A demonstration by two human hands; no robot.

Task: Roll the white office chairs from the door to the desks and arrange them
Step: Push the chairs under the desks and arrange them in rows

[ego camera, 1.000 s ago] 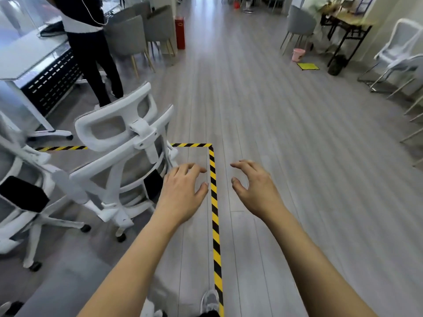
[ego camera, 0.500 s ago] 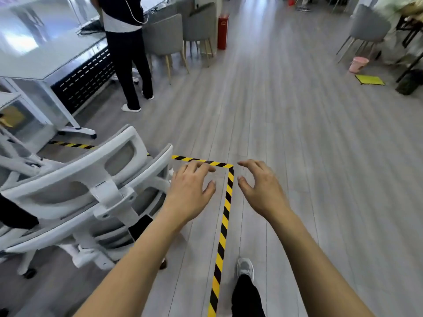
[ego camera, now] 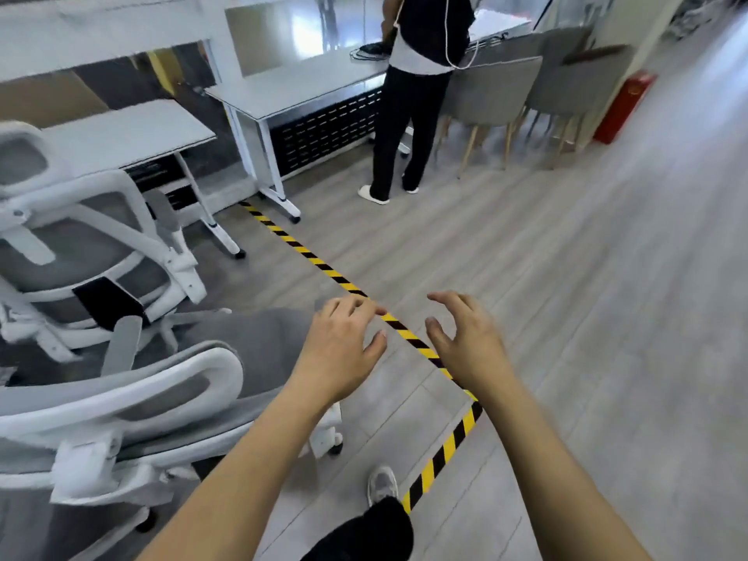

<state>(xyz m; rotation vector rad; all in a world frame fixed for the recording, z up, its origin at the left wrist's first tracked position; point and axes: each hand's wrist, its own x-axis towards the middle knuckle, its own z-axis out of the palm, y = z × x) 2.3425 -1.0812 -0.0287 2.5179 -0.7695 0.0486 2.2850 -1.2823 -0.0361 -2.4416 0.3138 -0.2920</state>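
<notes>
A white office chair [ego camera: 121,402] with grey mesh stands at my lower left, its headrest and back close to me. A second white chair [ego camera: 81,244] stands beyond it at the left, facing a small white desk [ego camera: 129,131]. A longer white desk [ego camera: 291,85] stands further back. My left hand [ego camera: 340,350] hovers just right of the near chair's seat, fingers loosely spread, holding nothing. My right hand [ego camera: 469,346] hovers beside it over the floor, fingers relaxed and empty. Neither hand touches a chair.
Yellow-and-black tape [ego camera: 324,269] runs across the wooden floor and turns a corner near my hands. A person in black trousers [ego camera: 409,127] stands at the long desk. Grey chairs [ego camera: 494,91] and a red box [ego camera: 623,107] stand at the back right. Open floor lies to the right.
My view has swung left, bringing the desks and a second chair into sight. The near chair now lies closer at my lower left. Both hands stay raised and empty.
</notes>
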